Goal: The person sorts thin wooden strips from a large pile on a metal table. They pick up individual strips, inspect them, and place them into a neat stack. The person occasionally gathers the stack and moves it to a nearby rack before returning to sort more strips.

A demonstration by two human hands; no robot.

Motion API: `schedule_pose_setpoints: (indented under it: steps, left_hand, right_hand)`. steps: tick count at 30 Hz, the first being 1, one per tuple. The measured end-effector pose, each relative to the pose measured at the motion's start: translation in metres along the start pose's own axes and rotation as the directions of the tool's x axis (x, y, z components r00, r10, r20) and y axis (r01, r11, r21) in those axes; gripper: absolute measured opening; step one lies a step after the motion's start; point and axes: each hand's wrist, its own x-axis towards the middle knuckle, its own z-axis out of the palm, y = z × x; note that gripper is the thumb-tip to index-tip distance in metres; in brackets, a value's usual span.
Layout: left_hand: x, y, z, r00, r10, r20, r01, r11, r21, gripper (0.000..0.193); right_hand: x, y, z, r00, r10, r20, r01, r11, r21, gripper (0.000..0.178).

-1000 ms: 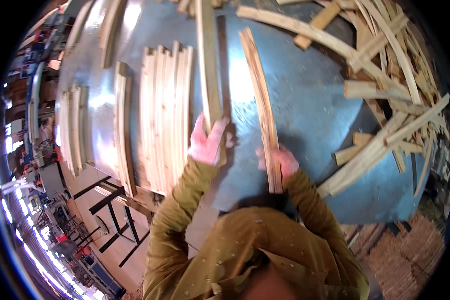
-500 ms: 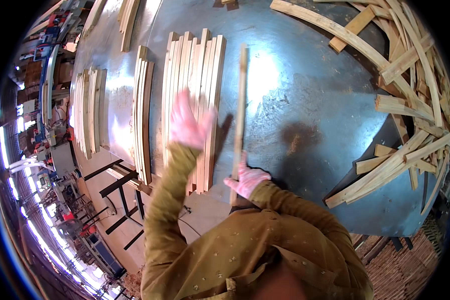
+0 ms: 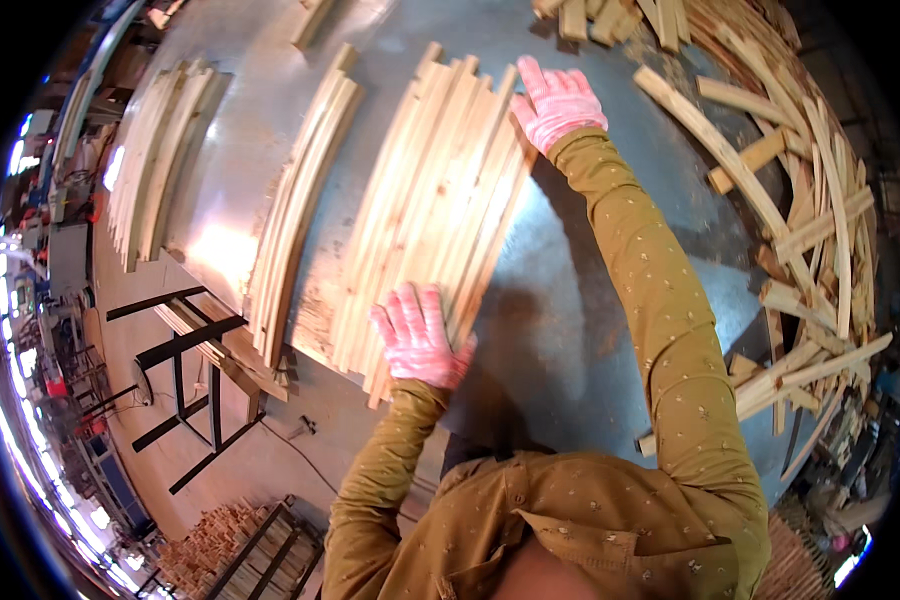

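Observation:
A row of pale wooden strips (image 3: 425,190) lies side by side on the metal table, their ends uneven. My left hand (image 3: 420,335), in a pink-and-white knit glove, rests flat on the near part of the row with its fingers spread. At the far right corner of the row is my right hand (image 3: 562,105), gloved alike. Its fingers stretch outward, and its thumb side touches the end of the outermost strip. Neither hand is closed around a strip.
Left of the row lie a narrow bundle of strips (image 3: 305,200) and another bundle (image 3: 165,165). A loose heap of wooden offcuts (image 3: 820,230) covers the table's right side. A black metal frame (image 3: 185,350) stands on the floor beyond the table's left edge.
The single strip that stood apart on the right now lies against the row. My right hand has gone from its near end to the far end; my left has come down onto the row.

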Motion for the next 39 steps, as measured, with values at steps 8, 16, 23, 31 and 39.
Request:
schedule_pose_setpoints:
  steps: [8,16,23,31,39]
  left_hand:
    - [-0.001,-0.009,0.002,0.99,-0.045,-0.136,0.022,0.986,-0.165,0.07]
    - [-0.02,-0.042,-0.04,0.985,-0.166,0.041,0.114,0.457,-0.882,0.036]
    - [-0.008,-0.128,-0.075,0.978,-0.185,-0.097,0.065,0.712,-0.699,0.028]
    - [-0.008,-0.237,-0.051,0.954,-0.264,-0.141,0.28,0.954,0.111,0.042]
    - [0.026,-0.255,-0.033,0.94,-0.34,0.011,0.34,0.937,-0.082,0.098]
  right_hand:
    - [0.035,0.016,0.012,0.973,0.177,0.151,-0.229,0.618,0.752,0.05]
    - [-0.038,-0.013,-0.056,0.913,0.395,-0.1,0.063,0.105,0.992,0.055]
    - [-0.226,-0.065,0.091,0.904,0.291,0.314,-0.404,0.337,0.851,0.056]
    - [-0.249,-0.121,0.071,0.839,0.218,0.499,-0.497,-0.069,0.865,0.062]
    - [-0.211,-0.132,-0.033,0.755,-0.101,0.647,-0.473,0.6,0.645,0.057]
